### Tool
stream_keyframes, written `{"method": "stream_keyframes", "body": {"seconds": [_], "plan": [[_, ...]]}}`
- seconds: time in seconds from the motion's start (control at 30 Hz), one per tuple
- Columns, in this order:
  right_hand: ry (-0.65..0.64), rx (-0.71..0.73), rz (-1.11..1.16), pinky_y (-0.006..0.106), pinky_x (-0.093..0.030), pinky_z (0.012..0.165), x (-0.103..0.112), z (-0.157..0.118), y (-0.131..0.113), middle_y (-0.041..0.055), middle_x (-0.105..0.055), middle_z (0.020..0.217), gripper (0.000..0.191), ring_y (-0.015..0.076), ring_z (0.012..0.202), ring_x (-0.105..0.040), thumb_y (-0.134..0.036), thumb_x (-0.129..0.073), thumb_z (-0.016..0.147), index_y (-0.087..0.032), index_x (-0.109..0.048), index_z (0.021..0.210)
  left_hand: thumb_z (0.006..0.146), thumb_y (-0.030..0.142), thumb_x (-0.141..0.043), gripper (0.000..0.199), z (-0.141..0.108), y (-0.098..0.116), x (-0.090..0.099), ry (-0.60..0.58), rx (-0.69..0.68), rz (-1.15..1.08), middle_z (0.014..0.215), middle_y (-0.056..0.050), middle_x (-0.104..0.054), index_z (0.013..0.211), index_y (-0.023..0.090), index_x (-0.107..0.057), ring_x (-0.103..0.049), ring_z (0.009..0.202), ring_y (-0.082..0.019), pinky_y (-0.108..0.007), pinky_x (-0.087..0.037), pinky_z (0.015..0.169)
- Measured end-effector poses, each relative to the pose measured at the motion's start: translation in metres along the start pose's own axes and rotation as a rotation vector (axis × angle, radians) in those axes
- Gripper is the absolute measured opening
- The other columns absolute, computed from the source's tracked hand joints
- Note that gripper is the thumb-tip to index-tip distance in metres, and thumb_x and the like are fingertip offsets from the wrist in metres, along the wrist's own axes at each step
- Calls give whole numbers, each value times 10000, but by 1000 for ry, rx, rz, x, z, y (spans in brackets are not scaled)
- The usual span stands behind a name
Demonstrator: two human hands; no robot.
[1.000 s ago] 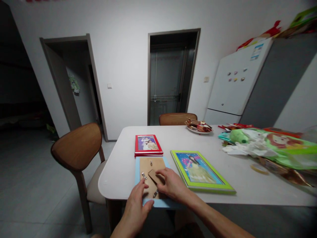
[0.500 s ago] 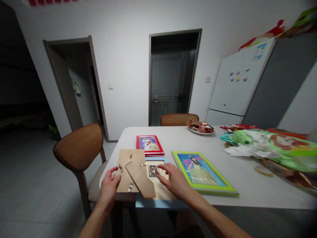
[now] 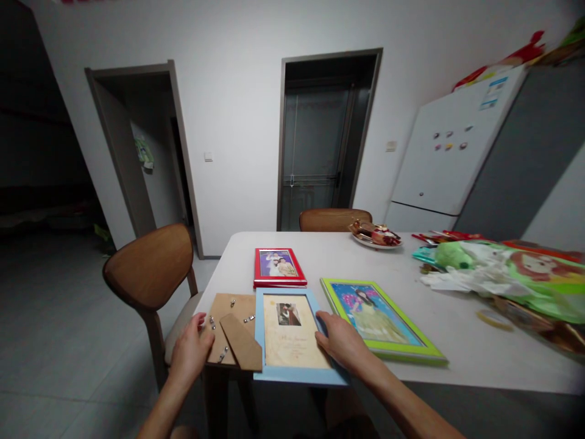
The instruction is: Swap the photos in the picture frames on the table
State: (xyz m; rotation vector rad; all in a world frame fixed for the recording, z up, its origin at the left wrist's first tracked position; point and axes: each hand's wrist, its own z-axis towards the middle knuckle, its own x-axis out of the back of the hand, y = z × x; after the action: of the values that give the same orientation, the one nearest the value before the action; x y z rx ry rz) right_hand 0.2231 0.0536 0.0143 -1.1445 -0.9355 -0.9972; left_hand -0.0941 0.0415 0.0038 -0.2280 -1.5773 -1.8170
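Note:
My left hand (image 3: 191,346) is at the left edge of a brown backing board (image 3: 222,314), its fingers apart and seemingly not gripping it. The board lies with its metal clips and folded stand leg (image 3: 242,347) facing up. To its right is a light blue picture frame (image 3: 259,329), its lower end sticking out past the table's front edge. Within the frame sits a cream printed sheet (image 3: 292,347) with a small photo (image 3: 289,314) near its top. My right hand (image 3: 342,341) grips the frame's right side, fingertips on the rim; some fingers are hidden.
A red picture frame (image 3: 280,268) lies behind the blue one. A green picture frame (image 3: 384,320) lies to the right. Farther back on the white table (image 3: 320,253) are a plate of food (image 3: 377,233) and a heap of bags (image 3: 503,271). A wooden chair (image 3: 153,268) stands left.
The backing board has shifted left off the blue frame, uncovering the printed sheet. My right hand has moved from over the photo to the frame's right side. My left hand has moved slightly left and down.

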Motion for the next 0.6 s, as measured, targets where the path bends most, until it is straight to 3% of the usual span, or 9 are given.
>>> {"method": "stream_keyframes", "body": {"seconds": [0.17, 0.3, 0.5, 0.6], "plan": [[10, -6, 8, 289, -369, 755, 0, 1, 1, 142, -595, 935, 397, 233, 891, -546, -229, -431, 701, -118, -502, 1075, 659, 165, -506, 340, -8, 5, -2, 28, -87, 154, 1000, -87, -574, 998, 173, -518, -488, 1009, -259, -394, -336, 882], [-1, -23, 13, 289, -365, 752, 0, 1, -1, 144, -594, 943, 407, 232, 892, -545, -198, -439, 686, -119, -495, 1081, 713, 179, -452, 306, -22, 27, -15, 4, -204, 167, 1014, -75, -559, 1015, 170, -498, -494, 997, -228, -389, -364, 880], [75, -60, 125, 303, -359, 787, 0, 6, 3, 174, -571, 996, 515, 239, 917, -528, -160, -452, 630, -52, -441, 1133, 688, 139, -470, 347, -67, 74, -54, -238, -445, 29, 1121, -84, -528, 1031, 174, -500, -443, 1085, -215, -406, -335, 940], [70, -175, 410, 295, -397, 709, 9, 5, 3, 120, -603, 881, 583, 202, 770, -562, -163, -432, 614, -65, -381, 1186, 678, 160, -508, 362, -81, 88, -66, -353, -479, 10, 1130, -110, -526, 1040, 151, -511, -445, 1078, -230, -404, -345, 936]]}}
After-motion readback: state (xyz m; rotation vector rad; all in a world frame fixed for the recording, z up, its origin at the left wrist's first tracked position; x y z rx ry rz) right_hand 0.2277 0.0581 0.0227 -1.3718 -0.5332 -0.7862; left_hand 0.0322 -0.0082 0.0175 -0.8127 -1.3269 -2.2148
